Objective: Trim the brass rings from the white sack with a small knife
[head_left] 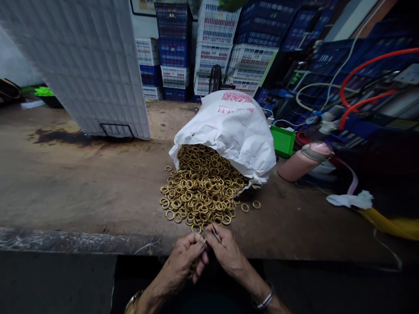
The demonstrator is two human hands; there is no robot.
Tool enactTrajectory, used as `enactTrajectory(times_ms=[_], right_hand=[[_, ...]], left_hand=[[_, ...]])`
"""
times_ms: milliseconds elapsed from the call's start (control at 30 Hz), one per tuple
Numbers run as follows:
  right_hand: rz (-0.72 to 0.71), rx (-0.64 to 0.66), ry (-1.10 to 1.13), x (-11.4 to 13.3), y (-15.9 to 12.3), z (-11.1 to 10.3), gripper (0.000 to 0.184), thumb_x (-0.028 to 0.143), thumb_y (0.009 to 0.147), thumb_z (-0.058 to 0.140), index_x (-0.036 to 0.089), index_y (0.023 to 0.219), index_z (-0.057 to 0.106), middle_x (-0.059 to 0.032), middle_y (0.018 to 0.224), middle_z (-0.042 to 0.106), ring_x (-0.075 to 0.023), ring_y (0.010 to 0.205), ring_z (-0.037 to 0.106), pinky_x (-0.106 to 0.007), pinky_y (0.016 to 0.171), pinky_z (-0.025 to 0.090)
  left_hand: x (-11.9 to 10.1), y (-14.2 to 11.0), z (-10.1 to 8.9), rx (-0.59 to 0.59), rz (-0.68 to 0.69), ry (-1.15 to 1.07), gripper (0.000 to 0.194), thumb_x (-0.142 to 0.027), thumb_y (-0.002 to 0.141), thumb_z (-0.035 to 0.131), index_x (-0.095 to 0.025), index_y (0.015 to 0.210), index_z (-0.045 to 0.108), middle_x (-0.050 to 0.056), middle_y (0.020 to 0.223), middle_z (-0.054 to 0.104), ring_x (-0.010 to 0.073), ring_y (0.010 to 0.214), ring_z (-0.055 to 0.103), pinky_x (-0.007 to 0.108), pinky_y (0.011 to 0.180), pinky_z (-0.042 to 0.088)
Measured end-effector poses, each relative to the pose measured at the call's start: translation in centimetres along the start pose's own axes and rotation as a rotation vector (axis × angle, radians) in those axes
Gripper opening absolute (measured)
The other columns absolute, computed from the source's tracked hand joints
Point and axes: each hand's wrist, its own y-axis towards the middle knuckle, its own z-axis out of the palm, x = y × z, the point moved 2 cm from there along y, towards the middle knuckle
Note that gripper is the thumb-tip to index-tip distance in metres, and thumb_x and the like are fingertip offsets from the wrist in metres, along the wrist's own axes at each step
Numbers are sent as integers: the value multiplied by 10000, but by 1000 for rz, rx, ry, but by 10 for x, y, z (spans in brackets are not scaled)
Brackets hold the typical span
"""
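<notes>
Down at the near edge of a worn bench [81, 187], a person's two hands meet just short of a heap of brass rings [199, 187]. The left hand [185, 261] is curled, its fingers closed around what looks like a small ring pinched between thumb and fingertips; the ring itself is too small and too hidden to make out clearly. The right hand [227, 253] touches the left, its fingers pinched narrowly on a thin metal tool [216, 233] that points up and away toward the heap. A bracelet [266, 300] sits on the right wrist, and a watch band [131, 303] shows on the left.

The rings spill from the open mouth of a white sack [232, 131] lying on its side at mid-bench, printed with red characters. A few loose rings [250, 206] lie apart at the heap's right edge. Just right of the sack sit a green tray [283, 141] and a pink bottle [303, 161] on its side. A white cloth [352, 200] lies further right, near red hoses [363, 69] and cables. Left of the sack stands a large white panel [88, 65]. Stacked blue and white crates [212, 48] fill the back wall.
</notes>
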Motion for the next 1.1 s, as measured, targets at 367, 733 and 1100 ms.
enactTrajectory(times_ms=[367, 733, 1100], right_hand=[[-120, 92, -357, -3, -12, -6, 180, 114, 749, 385, 217, 817, 517, 0, 674, 561, -135, 616, 496, -230, 591, 336], [-200, 179, -550, -3, -16, -5, 317, 23, 638, 353, 212, 864, 470, -4, 734, 579, -140, 662, 527, -225, 602, 328], [-99, -33, -656, -19, -17, -24, 288, 32, 677, 362, 188, 879, 497, -29, 705, 604, -148, 628, 545, -225, 569, 315]], left_hand=[[4, -1, -5, -120, 33, 185, 345, -515, 769, 486, -177, 711, 441, -72, 503, 458, 28, 343, 360, 131, 323, 289], [9, -2, -5, -148, 168, 317, 361, -526, 777, 460, -179, 686, 421, -70, 487, 425, 32, 350, 356, 144, 349, 270], [-3, -30, 9, 72, 110, 432, 311, -474, 802, 446, -186, 683, 433, -16, 598, 494, 66, 455, 423, 168, 422, 321]])
